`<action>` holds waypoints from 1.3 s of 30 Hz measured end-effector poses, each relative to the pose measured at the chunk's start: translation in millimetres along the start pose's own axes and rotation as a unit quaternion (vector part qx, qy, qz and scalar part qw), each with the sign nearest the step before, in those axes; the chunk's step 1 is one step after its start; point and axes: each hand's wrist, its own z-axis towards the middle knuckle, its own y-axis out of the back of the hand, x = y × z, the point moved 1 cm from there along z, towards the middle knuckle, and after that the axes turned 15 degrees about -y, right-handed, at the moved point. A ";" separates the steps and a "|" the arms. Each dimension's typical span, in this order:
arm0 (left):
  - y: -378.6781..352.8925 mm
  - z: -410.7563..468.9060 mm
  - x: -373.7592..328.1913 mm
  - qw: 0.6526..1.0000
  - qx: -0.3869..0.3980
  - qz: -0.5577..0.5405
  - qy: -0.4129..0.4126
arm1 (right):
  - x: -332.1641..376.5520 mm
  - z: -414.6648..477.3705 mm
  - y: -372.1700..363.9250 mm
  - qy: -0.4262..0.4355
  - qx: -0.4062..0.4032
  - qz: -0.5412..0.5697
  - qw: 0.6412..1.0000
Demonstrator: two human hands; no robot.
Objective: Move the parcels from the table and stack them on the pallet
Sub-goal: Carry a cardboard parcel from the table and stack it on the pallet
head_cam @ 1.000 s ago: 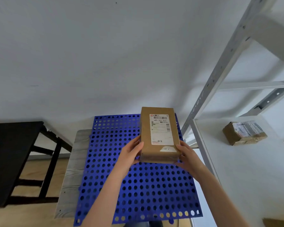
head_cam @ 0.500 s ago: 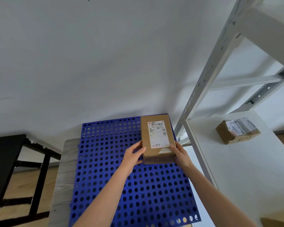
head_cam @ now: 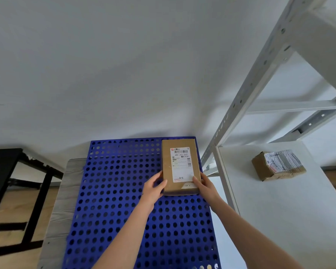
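Observation:
A flat brown parcel (head_cam: 179, 166) with a white shipping label lies at the far right corner of the blue perforated pallet (head_cam: 120, 200). My left hand (head_cam: 153, 188) grips the parcel's near left corner, thumb against its side. My right hand (head_cam: 204, 184) holds the near right corner, with the thumb on the label. A second brown parcel (head_cam: 277, 165), wrapped in clear tape, sits on the white table (head_cam: 291, 220) to the right.
A grey metal shelf upright (head_cam: 246, 92) rises between the pallet and the table. The pallet lies on a grey wooden board (head_cam: 63, 195). A black table frame (head_cam: 10, 183) stands at the left over a wooden floor. A white wall is behind.
Both hands carried the parcel away from me and down until it reached the pallet's far right corner. The view shifted slightly left.

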 end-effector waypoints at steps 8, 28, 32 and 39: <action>0.7 1.9 -11.2 0.994 0.005 0.098 -0.049 | 5.5 -3.6 1.4 -0.013 -0.032 -0.043 0.998; 74.2 -93.1 -100.0 0.922 -0.115 0.306 -0.209 | 96.1 -79.8 -46.2 0.272 -0.038 -0.285 0.918; 108.0 -139.2 -99.9 0.917 -0.205 0.277 -0.199 | 117.7 -103.7 -72.9 0.304 0.054 -0.339 0.889; 155.0 -216.8 -76.8 0.899 -0.326 0.231 -0.181 | 102.6 -152.5 -148.3 0.353 0.149 -0.403 0.831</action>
